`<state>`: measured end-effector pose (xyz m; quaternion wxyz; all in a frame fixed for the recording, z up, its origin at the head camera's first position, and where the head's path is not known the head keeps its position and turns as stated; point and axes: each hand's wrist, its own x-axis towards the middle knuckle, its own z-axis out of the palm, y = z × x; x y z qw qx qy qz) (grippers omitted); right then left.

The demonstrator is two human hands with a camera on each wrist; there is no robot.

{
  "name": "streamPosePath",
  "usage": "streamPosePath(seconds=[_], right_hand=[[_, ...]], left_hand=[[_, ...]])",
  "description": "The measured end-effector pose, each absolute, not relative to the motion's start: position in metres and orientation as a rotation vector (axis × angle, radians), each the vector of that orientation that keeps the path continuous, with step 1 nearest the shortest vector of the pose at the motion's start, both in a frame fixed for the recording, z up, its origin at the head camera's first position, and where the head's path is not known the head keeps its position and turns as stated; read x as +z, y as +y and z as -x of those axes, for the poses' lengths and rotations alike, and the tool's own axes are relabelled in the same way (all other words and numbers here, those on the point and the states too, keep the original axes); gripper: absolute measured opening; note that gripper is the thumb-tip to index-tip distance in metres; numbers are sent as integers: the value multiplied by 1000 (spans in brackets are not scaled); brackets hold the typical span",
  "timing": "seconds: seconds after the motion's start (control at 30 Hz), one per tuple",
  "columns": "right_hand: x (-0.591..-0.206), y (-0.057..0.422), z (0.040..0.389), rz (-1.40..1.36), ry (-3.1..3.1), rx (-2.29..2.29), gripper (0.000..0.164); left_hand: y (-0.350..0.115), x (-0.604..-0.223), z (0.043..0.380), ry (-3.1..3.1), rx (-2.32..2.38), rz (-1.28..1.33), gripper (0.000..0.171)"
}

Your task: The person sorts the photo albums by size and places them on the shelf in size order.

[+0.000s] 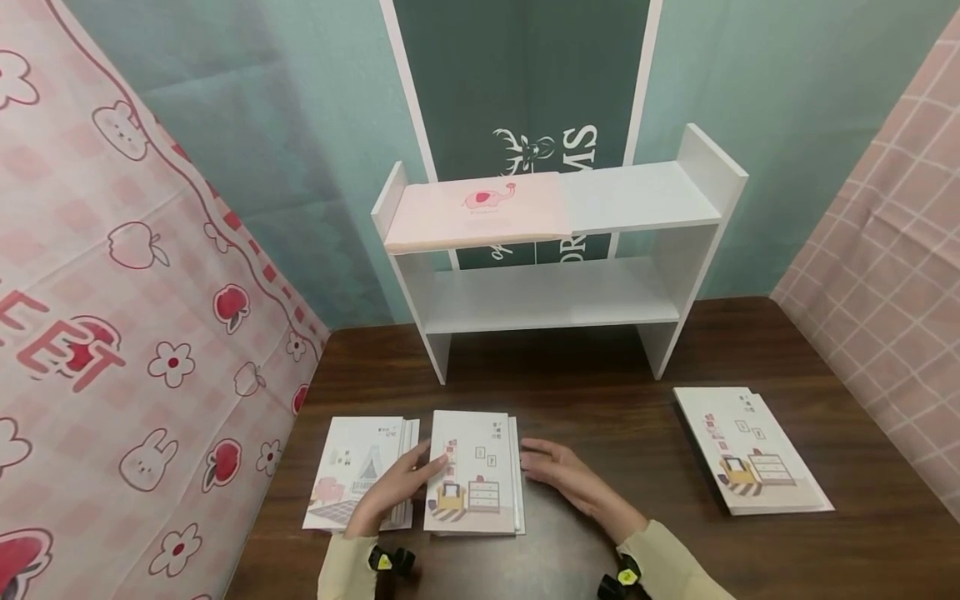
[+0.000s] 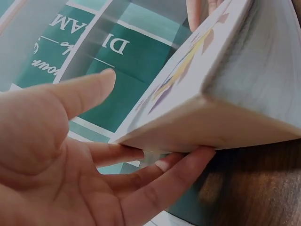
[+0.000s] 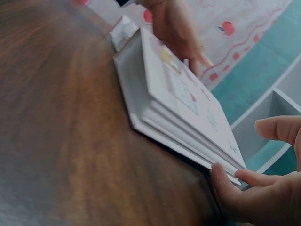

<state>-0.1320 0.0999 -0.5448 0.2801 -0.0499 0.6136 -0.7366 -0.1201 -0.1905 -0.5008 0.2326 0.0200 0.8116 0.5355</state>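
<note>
A small stack of white hardcover books (image 1: 480,475) lies in front of me, its top cover printed with a yellow armchair and a dresser. My left hand (image 1: 401,483) is at the stack's left side; in the left wrist view its fingers (image 2: 160,193) lie extended along the spine, the thumb lifted beside the cover. At the right side, my right hand (image 1: 566,479) touches the page edges with its fingertips (image 3: 223,181), thumb held off. In the right wrist view the books (image 3: 188,101) sit slightly unevenly on one another.
Another stack of white books (image 1: 345,467) lies close on the left, partly behind my left hand. Further right is a third stack (image 1: 757,454). A white two-tier shelf (image 1: 551,296) stands at the back of the wooden table (image 1: 600,408), with a pink elephant-print cover (image 1: 480,221) on its top.
</note>
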Motion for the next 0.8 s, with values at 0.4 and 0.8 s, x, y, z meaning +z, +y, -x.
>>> streamPosePath(seconds=[0.4,0.8], right_hand=[[-542,88,120,185,1962,-1838,70],[-544,93,107,433,1880,-1835,91]], left_hand=[[-192,-507,118,2327,1363,-172,86],[-197,-514,113,2262,1394,-403,114]])
